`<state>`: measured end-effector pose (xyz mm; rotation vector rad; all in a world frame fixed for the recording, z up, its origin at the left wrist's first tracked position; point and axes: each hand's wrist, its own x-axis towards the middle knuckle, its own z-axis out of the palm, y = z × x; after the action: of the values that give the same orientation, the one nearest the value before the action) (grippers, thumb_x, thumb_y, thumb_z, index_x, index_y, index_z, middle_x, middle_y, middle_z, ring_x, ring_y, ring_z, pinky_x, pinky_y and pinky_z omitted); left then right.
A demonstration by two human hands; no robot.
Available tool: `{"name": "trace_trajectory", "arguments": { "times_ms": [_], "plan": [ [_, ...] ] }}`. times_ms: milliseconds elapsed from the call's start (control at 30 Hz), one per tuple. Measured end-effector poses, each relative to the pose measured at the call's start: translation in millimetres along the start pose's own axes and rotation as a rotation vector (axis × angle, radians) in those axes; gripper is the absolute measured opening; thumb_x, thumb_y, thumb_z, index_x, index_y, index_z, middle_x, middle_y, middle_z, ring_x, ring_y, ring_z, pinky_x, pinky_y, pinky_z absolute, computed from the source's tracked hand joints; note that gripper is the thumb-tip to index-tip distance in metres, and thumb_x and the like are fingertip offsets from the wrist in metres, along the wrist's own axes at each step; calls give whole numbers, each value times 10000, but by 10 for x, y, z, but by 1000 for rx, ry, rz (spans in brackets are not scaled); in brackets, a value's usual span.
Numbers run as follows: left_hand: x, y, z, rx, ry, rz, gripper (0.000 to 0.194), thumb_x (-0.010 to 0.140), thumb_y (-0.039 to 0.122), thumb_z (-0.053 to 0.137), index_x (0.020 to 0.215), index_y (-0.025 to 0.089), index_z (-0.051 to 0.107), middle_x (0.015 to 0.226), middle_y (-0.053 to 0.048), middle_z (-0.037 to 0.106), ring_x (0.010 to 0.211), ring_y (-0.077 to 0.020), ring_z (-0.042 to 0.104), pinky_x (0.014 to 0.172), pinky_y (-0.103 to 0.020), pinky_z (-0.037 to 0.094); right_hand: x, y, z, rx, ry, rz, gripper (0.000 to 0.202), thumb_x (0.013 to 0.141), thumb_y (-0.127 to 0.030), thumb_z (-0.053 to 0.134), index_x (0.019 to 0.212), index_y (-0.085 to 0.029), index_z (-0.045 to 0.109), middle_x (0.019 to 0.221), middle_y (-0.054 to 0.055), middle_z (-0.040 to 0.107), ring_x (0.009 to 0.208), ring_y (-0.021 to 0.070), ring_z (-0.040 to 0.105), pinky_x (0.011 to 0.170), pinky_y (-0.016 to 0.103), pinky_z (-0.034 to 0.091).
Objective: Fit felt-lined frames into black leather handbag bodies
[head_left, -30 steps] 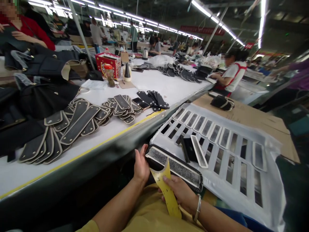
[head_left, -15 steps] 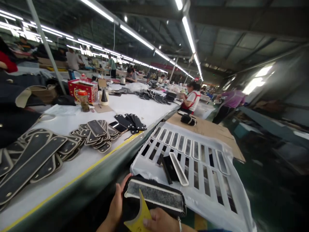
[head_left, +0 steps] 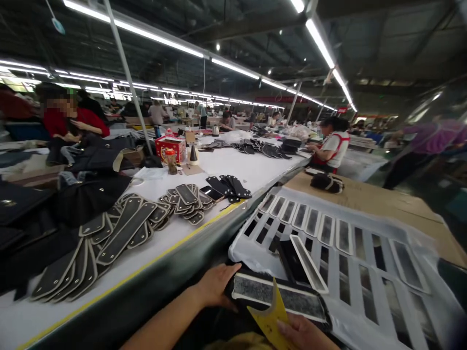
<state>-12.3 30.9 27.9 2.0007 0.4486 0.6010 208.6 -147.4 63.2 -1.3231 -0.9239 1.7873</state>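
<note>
My left hand [head_left: 218, 287] grips the left end of a long black block [head_left: 270, 294] with a grey, white-edged top face. Its thumb lies along the upper edge and other fingers curl lower down, partly hidden. In my right hand [head_left: 304, 332] is a yellow scraper-like piece [head_left: 268, 316] with a curved notch, pinched under the thumb. The scraper's pointed tip rises in front of the block's face. Just beyond the block, a white-rimmed narrow frame [head_left: 309, 265] leans by a black strip-shaped piece [head_left: 291, 260] on the white slotted sheet [head_left: 288, 228].
Left of me, a white table [head_left: 175, 265] with a yellow edge strip bears piles of dark, pale-edged straps [head_left: 127, 233], a phone [head_left: 212, 193] and a red box [head_left: 171, 148]. Cardboard [head_left: 383, 206] lies beyond the slotted sheet. A person in a red apron [head_left: 333, 143] stands farther off.
The view has turned left, so the table, sheet and hands appear farther right. More of my left forearm shows, and that hand lies flatter against the block's end. The right hand still holds the scraper-like piece.
</note>
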Motion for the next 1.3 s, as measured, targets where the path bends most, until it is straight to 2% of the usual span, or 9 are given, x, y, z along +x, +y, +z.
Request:
{"name": "trace_trajectory", "arguments": {
  "times_ms": [200,333,500,633,700,800,933,1133,1300],
  "plan": [
    [18,109,129,-414,111,-182,877,314,72,829,1145,248,609,1201,-93,581,1127,-313,518,1033,-417,322,37,-145,283,-133,89,48,480,736,-584,595,896,-132,610,713,39,632,551,123,561,514,222,439],
    [-116,97,292,-700,192,-356,854,430,51,785,1221,266,548,1204,-109,559,804,-250,639,789,-416,511,82,-183,423,-249,106,37,483,743,-585,577,898,-130,629,678,22,621,560,132,536,479,212,387],
    [-180,31,447,-711,384,-297,749,425,61,784,1131,239,609,1122,-83,605,961,-259,594,866,-360,486,120,-173,625,-440,118,-151,397,846,-499,485,876,-139,650,750,24,634,606,124,521,561,219,408],
    [-200,-43,517,-672,289,-326,815,553,126,734,1301,271,445,932,-45,631,525,-122,579,591,-307,534,183,-76,800,-689,51,-319,327,881,-413,458,873,-170,676,780,21,637,711,145,555,656,230,423],
    [-198,-63,518,-698,245,-334,850,578,127,722,1345,266,381,884,-40,633,489,-118,563,557,-303,522,262,23,847,-637,85,-220,346,865,-436,465,817,-157,664,709,17,618,632,133,550,578,220,426],
    [-172,-61,476,-740,307,-299,825,517,85,755,1280,231,478,1025,-76,637,805,-221,632,800,-359,505,432,187,856,-378,234,11,419,795,-537,505,783,-134,620,601,7,581,449,111,496,400,213,380],
    [-139,-50,428,-754,397,-239,716,455,40,768,1135,200,613,1190,-82,585,1143,-268,497,1053,-358,303,617,316,856,-70,307,142,477,678,-600,603,818,-144,602,638,24,617,505,150,569,414,237,460],
    [-186,-100,463,-1083,354,-426,619,614,112,676,1213,222,567,1049,-82,654,823,-227,633,863,-371,462,654,301,938,128,281,192,397,714,-531,616,844,-157,584,709,36,655,564,163,628,494,246,512],
    [-234,-107,419,-1332,267,-506,556,787,504,522,1242,186,543,992,-119,670,888,-274,636,844,-414,474,633,244,979,222,277,236,330,765,-468,587,852,-150,580,725,53,666,597,175,650,500,240,509]
  ]
}}
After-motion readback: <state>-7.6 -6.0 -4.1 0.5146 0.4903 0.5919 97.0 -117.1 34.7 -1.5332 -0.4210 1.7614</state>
